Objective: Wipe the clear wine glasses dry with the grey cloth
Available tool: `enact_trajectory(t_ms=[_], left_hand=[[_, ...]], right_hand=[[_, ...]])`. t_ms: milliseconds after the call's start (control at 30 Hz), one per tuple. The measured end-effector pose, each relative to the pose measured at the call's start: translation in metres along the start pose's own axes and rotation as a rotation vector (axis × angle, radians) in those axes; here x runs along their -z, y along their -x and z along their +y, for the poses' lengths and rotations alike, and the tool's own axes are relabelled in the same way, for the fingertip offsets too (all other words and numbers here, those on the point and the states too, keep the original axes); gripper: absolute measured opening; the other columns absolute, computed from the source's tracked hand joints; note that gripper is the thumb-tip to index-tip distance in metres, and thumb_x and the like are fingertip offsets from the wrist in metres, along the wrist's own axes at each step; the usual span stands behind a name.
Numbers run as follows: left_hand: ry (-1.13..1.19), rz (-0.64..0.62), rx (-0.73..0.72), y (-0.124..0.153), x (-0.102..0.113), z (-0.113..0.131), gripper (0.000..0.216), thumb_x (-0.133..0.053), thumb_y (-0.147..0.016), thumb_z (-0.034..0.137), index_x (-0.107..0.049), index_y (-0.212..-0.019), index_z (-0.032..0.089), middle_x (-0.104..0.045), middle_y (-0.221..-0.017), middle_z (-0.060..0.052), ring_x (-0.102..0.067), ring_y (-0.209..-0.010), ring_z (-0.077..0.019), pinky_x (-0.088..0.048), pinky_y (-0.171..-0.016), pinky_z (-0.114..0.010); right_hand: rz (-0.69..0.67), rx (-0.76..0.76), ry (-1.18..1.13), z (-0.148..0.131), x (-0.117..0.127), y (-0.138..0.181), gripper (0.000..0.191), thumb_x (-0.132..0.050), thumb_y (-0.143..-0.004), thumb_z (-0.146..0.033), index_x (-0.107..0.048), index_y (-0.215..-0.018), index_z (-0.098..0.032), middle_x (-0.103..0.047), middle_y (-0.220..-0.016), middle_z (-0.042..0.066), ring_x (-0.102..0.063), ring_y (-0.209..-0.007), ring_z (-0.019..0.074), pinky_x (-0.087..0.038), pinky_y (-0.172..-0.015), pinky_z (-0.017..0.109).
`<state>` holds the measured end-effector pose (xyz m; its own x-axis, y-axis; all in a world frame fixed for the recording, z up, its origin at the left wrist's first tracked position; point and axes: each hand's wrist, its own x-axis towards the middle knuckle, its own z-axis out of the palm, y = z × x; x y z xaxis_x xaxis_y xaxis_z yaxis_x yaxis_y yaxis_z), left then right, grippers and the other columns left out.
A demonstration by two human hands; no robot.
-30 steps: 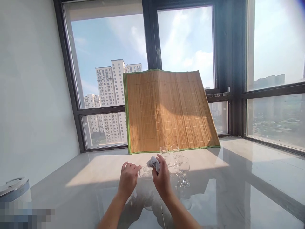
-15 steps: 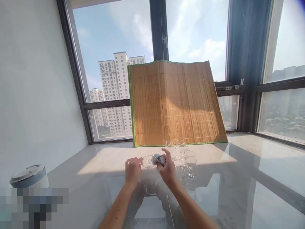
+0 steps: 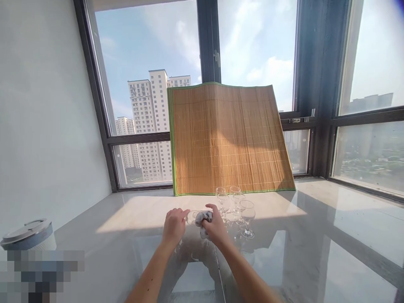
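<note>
My left hand (image 3: 174, 226) is closed on one end of a clear stemmed glass (image 3: 191, 216), which lies sideways between my hands above the counter. My right hand (image 3: 216, 227) grips a grey-white cloth (image 3: 203, 219) bunched against the glass's other end. The cloth and my fingers hide part of that end. Just right of my right hand, several similar glasses stand upright in a group, the closest being a stemmed glass (image 3: 247, 211).
A glossy pale counter (image 3: 126, 244) reflects the window. Behind the glasses a bamboo mat (image 3: 227, 139) with green edging leans on the window frame (image 3: 208, 42). A lidded cup (image 3: 30, 235) stands at far left beside the wall (image 3: 53, 126).
The cloth has shifted on the glass and more of it hangs below my right hand. My right hand has moved slightly left and down. The whole view has shifted slightly.
</note>
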<state>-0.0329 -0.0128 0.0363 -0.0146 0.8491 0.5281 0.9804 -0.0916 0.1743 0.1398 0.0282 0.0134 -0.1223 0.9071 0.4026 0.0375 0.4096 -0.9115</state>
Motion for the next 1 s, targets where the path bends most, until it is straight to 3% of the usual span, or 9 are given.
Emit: enact_trajectory(t_ms=[67,133,267,433,600,733,867,1000], left_hand=[[-0.007,0.003,0.026,0.001,0.001,0.002,0.051,-0.045,-0.079,0.003,-0.068,-0.118,0.026,-0.068,-0.09,-0.005,-0.056,-0.093,-0.0206,-0.038,-0.086,-0.033],[-0.013,0.023,0.053,0.002,0.003,0.005,0.051,-0.045,-0.079,0.003,-0.068,-0.119,0.025,-0.068,-0.09,-0.005,-0.056,-0.093,-0.0205,-0.038,-0.086,-0.032],[-0.025,0.02,0.062,0.003,0.004,0.01,0.05,-0.046,-0.08,0.003,-0.069,-0.119,0.026,-0.068,-0.09,-0.005,-0.057,-0.093,-0.0201,-0.038,-0.086,-0.031],[0.064,-0.099,0.168,0.003,-0.004,0.005,0.05,-0.043,-0.084,0.006,-0.067,-0.123,0.025,-0.069,-0.095,-0.005,-0.06,-0.092,-0.0181,-0.039,-0.08,-0.027],[0.076,-0.104,0.289,0.002,-0.006,-0.005,0.047,-0.043,-0.086,0.01,-0.066,-0.125,0.023,-0.069,-0.096,-0.006,-0.061,-0.092,-0.0178,-0.037,-0.076,-0.026],[0.04,-0.052,0.188,0.002,-0.003,0.0,0.046,-0.045,-0.085,0.008,-0.067,-0.122,0.024,-0.068,-0.091,-0.005,-0.059,-0.09,-0.0179,-0.037,-0.078,-0.027],[-0.055,-0.026,0.065,0.003,-0.001,0.013,0.048,-0.048,-0.081,0.004,-0.069,-0.117,0.028,-0.067,-0.09,-0.003,-0.057,-0.094,-0.0197,-0.035,-0.083,-0.03],[-0.09,-0.025,0.069,0.005,0.001,0.018,0.046,-0.048,-0.08,0.003,-0.071,-0.111,0.028,-0.066,-0.088,-0.004,-0.056,-0.093,-0.0203,-0.034,-0.082,-0.031]], right_hand=[[0.128,0.062,0.071,0.002,-0.003,0.002,0.057,-0.053,-0.067,-0.023,-0.044,-0.123,-0.02,-0.059,-0.084,0.0,-0.058,-0.069,0.0161,-0.044,-0.061,0.026],[0.181,0.03,0.091,0.004,-0.004,0.002,0.061,-0.056,-0.07,-0.028,-0.04,-0.128,-0.021,-0.06,-0.094,0.003,-0.06,-0.071,0.017,-0.046,-0.061,0.027],[0.109,-0.094,0.05,0.002,-0.002,0.001,0.047,-0.059,-0.07,-0.03,-0.046,-0.115,-0.02,-0.061,-0.077,-0.001,-0.058,-0.061,0.0167,-0.043,-0.055,0.026],[0.119,0.09,0.138,-0.006,0.002,0.004,0.035,-0.055,-0.076,-0.029,-0.05,-0.11,-0.023,-0.063,-0.077,-0.001,-0.059,-0.064,0.017,-0.04,-0.058,0.025],[-0.041,0.12,0.062,-0.012,0.002,0.006,0.034,-0.049,-0.087,-0.036,-0.048,-0.118,-0.022,-0.066,-0.077,0.0,-0.058,-0.062,0.0163,-0.038,-0.056,0.024],[-0.011,0.042,-0.007,-0.006,0.0,0.002,0.031,-0.04,-0.092,-0.045,-0.052,-0.108,-0.021,-0.063,-0.07,-0.001,-0.057,-0.061,0.0169,-0.037,-0.056,0.025],[0.119,-0.005,0.103,0.008,-0.001,-0.006,0.021,-0.044,-0.086,-0.035,-0.052,-0.101,-0.023,-0.061,-0.075,0.0,-0.06,-0.068,0.0183,-0.042,-0.063,0.028],[0.187,0.011,0.122,0.014,0.0,-0.008,0.04,-0.051,-0.077,-0.028,-0.042,-0.115,-0.022,-0.058,-0.083,-0.001,-0.059,-0.064,0.0169,-0.043,-0.059,0.027]])
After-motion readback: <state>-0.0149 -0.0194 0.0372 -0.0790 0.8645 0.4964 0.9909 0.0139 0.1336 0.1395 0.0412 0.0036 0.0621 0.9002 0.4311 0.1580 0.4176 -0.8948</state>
